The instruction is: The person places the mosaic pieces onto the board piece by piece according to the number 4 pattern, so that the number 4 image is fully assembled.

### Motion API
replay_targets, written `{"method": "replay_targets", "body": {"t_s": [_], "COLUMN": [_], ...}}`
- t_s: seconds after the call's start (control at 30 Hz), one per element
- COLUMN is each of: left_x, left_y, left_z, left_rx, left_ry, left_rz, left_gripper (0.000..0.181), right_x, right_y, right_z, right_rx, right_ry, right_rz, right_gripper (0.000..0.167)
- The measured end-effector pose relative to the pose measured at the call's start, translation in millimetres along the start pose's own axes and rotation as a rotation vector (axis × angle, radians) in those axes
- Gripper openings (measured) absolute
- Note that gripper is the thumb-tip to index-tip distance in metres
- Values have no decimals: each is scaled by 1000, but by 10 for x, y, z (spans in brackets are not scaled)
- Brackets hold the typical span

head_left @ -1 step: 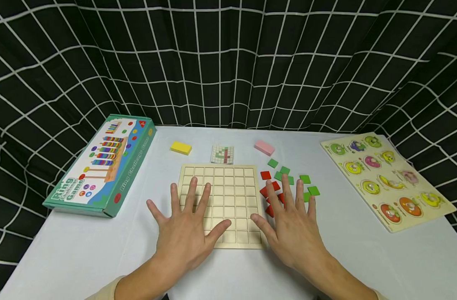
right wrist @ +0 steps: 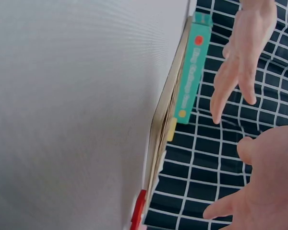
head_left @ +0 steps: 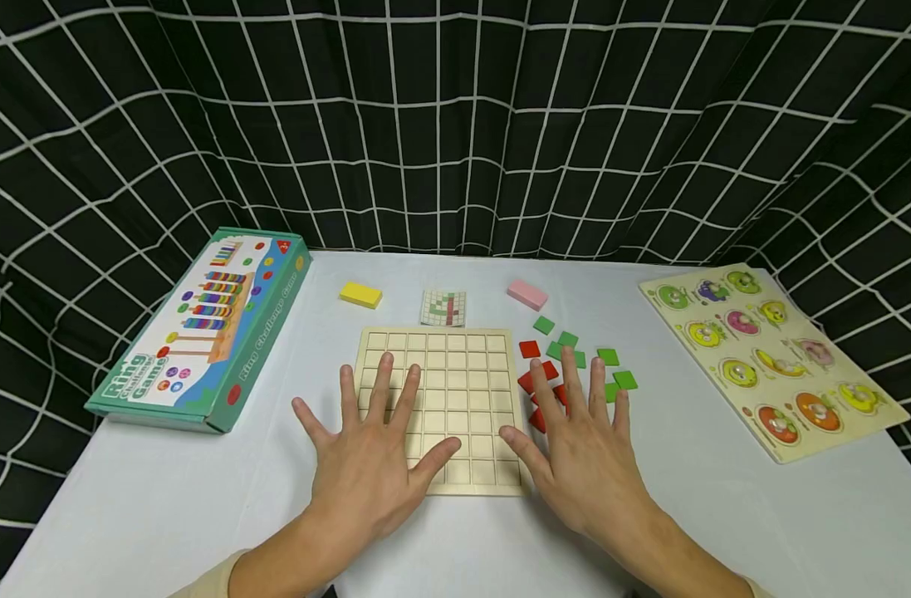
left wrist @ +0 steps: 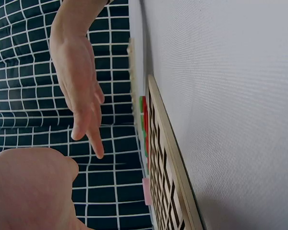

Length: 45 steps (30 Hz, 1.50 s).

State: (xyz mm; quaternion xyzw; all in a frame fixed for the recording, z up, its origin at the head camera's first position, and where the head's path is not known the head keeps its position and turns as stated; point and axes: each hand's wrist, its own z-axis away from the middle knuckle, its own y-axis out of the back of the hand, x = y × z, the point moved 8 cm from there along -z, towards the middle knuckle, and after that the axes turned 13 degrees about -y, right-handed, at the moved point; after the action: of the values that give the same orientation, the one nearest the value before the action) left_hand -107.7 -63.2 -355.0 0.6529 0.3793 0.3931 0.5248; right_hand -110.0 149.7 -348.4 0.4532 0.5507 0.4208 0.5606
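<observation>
With grips wide and empty, left hand (head_left: 369, 465) and right hand (head_left: 588, 465) hovered, tiles (head_left: 529, 349) lying right of the board (head_left: 457, 400), probably for easy reach.

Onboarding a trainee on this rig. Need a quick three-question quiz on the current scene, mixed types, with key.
1. Open: what lies between the yellow block and the pink block?
2. Multiple choice: on which side of the grid board do the red tiles and green tiles lie, as the person sees it?
a) left
b) right
c) far side, behind the board
3. True or false: the left hand and the right hand each grip a tile.

Key:
1. A small pattern card.
2. b.
3. False; the fingers of both hands are spread, holding nothing.
</observation>
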Motion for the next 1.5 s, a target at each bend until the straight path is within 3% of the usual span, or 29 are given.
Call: {"method": "replay_targets", "body": {"t_s": [0.4, 0.67, 0.83, 1.0, 1.2, 1.5], "left_x": [-62, -277, -401, -515, -649, -713], "left_y": [74, 80, 33, -54, -135, -235], "left_z": [13, 47, 74, 68, 53, 56], "left_rx": [-9, -50, -92, -166, -226, -292], "left_ry": [18, 40, 22, -3, 0, -31], "left_rz": [19, 99, 133, 177, 217, 245], "left_gripper": [96, 102, 111, 118, 127, 138], "right_x": [44, 135, 226, 399, 575, 672], "right_y": [68, 208, 290, 280, 182, -1], "right_z": [-63, -275, -492, -772, -1148, -1602], "right_rx": [-27, 37, 68, 10, -80, -234], "right_ry": [-20, 22, 37, -6, -50, -126], "right_rz": [-14, -43, -139, -236, -282, -342], "right_gripper": [87, 85, 72, 57, 47, 40]}}
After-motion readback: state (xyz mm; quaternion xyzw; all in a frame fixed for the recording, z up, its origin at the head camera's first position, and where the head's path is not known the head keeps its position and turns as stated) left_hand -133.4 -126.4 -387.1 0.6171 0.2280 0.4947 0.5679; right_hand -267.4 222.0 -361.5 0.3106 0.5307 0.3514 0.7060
